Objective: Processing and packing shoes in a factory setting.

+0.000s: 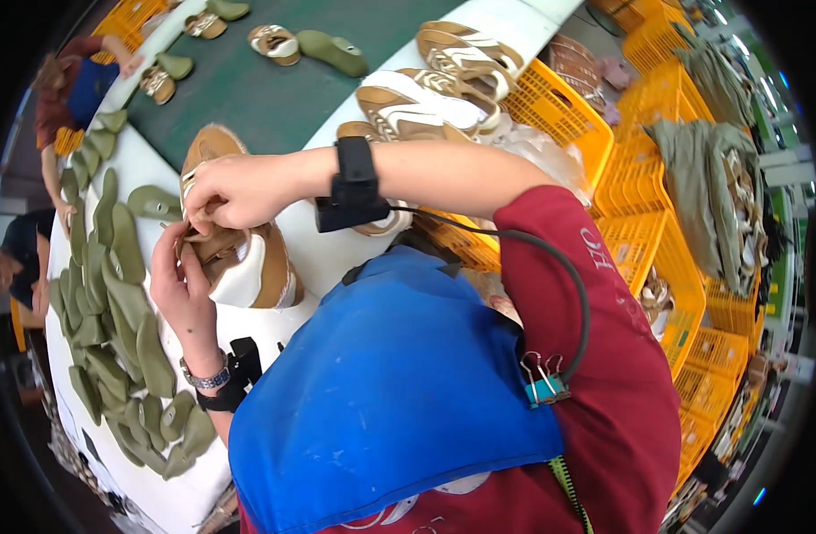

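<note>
- The left hand (181, 285) is gripping the near end of a tan and white sandal (243, 258), fingers curled up around its strap area from below.
- The right hand (234, 189) is reaching across from the right and pinching the same sandal at its upper end, fingertips closed on the strap just above the left hand's fingers.
- The sandal is resting on the white worktable (150, 156), sole down, directly in front of the person's chest and partly lying over a second tan sole (207, 144) behind it.
- A black wrist device (354, 185) is sitting on the right forearm, with a black cable (568, 276) running from it to a clip on the red sleeve; a similar black unit (239, 369) and a metal watch (205, 378) are sitting on the left wrist.
- A heap of olive green insoles (114, 303) is lying along the table's left edge, just beside the left hand.
- A dark green conveyor belt (265, 98) is carrying further sandals and green insoles beyond the table.
- Finished tan and white sandals (434, 102) are piling up at the table's far right, touching a yellow plastic crate (559, 111).
- More yellow crates (657, 258) are standing stacked to the right, some draped with olive cloth (702, 196).
- Another person (78, 89) is working at the far left of the belt.
</note>
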The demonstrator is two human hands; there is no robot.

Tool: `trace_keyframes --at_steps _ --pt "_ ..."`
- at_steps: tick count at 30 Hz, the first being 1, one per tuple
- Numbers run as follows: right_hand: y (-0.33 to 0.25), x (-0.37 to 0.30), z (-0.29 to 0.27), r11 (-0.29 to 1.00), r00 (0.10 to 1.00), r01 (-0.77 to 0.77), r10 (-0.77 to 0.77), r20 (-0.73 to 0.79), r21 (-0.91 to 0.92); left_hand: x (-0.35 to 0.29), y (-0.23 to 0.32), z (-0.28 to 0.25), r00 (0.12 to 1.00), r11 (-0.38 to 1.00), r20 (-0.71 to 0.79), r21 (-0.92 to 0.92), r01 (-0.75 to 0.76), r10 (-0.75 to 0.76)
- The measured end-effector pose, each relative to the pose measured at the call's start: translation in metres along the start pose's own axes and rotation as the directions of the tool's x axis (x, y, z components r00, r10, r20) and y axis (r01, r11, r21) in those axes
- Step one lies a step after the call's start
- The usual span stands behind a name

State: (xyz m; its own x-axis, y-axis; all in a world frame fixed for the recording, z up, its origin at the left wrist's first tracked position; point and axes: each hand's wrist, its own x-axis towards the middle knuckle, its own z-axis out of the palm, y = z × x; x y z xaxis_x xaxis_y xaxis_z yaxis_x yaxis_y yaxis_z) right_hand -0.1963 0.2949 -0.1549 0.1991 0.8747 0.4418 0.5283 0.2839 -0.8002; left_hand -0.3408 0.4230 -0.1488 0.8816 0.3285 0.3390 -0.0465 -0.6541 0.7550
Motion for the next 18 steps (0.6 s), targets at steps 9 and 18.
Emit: trace_keyframes --at_steps 9,18 --pt "-0.004 -0.019 -0.005 0.950 0.930 0.095 -0.192 -0.315 -0.298 0.029 0.016 0.014 0.954 0.919 0.182 0.275 -0.281 0.238" --pt "-0.015 -0.030 -0.042 0.981 0.936 -0.181 0.150 -0.319 -0.072 0.019 0.009 0.023 0.973 0.970 0.000 0.082 -0.229 0.230"
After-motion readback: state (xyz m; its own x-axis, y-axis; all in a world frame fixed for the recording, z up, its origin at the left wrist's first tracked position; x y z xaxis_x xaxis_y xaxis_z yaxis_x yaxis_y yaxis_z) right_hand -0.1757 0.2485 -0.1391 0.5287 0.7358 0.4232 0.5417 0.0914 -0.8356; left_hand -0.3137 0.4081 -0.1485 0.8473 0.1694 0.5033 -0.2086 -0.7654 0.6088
